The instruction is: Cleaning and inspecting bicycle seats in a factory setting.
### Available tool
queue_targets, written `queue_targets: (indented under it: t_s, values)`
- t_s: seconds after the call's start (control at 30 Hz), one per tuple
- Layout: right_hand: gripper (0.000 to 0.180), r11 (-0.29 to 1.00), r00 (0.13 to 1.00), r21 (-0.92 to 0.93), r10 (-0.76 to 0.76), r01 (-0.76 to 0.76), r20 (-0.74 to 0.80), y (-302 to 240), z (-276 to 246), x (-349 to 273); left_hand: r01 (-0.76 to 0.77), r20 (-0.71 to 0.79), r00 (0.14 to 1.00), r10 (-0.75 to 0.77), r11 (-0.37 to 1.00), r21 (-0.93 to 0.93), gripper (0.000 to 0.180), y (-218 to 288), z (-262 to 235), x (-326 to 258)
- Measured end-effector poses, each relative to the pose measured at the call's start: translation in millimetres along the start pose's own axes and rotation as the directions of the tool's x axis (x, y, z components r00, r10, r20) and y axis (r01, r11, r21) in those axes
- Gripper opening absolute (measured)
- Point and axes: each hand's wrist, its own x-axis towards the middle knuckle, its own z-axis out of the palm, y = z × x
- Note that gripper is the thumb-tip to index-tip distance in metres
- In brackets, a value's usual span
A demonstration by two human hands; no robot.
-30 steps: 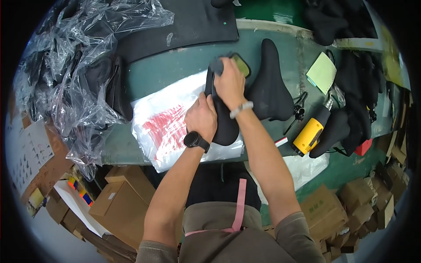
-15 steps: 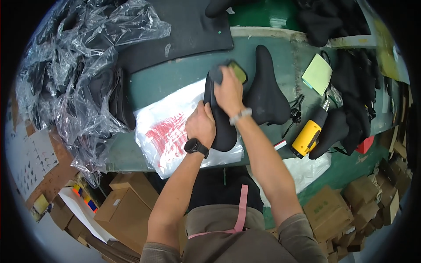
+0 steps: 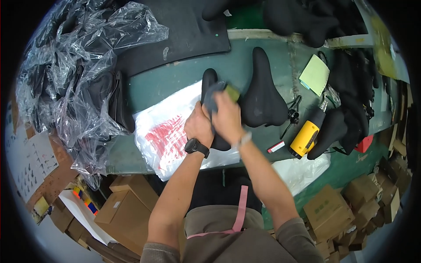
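Observation:
A black bicycle saddle (image 3: 209,79) lies nose away from me on a white plastic bag (image 3: 160,136) with red print. My left hand (image 3: 199,126), a dark watch on its wrist, is closed on the saddle's left side. Over the saddle's right side, my right hand (image 3: 227,113) grips a soft-looking grey thing (image 3: 212,100) with a yellow-green part (image 3: 231,93). Motion smears it, so its kind is unclear. It covers the saddle's middle. Just right of my right hand, a second black saddle (image 3: 264,94) rests on the green table (image 3: 175,73).
On the right lie a yellow heat gun (image 3: 305,136), a pale green notepad (image 3: 315,74), a small red-and-white box (image 3: 276,147) and more black saddles (image 3: 331,129). Clear plastic wrap (image 3: 83,87) heaps up at left. Cardboard boxes (image 3: 125,215) stand below the table.
My right hand has moved toward me along the saddle, carrying the grey and yellow-green thing with it. My left hand stays on the saddle.

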Motion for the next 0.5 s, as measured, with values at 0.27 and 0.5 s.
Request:
queue_targets:
  t_s: [0.27, 0.5]
  values:
    - [0.032, 0.995, 0.979, -0.100, -0.003, -0.017, -0.202, 25, -4, 73, -0.136, -0.091, 0.986, 0.138, 0.990, 0.028, 0.028, 26, -3, -1]
    - [0.031, 0.993, 0.999, -0.105, 0.046, -0.048, -0.021, 2, -1, -31, -0.066, -0.018, 0.998, 0.065, 0.997, -0.036, 0.032, 7, -3, 2]
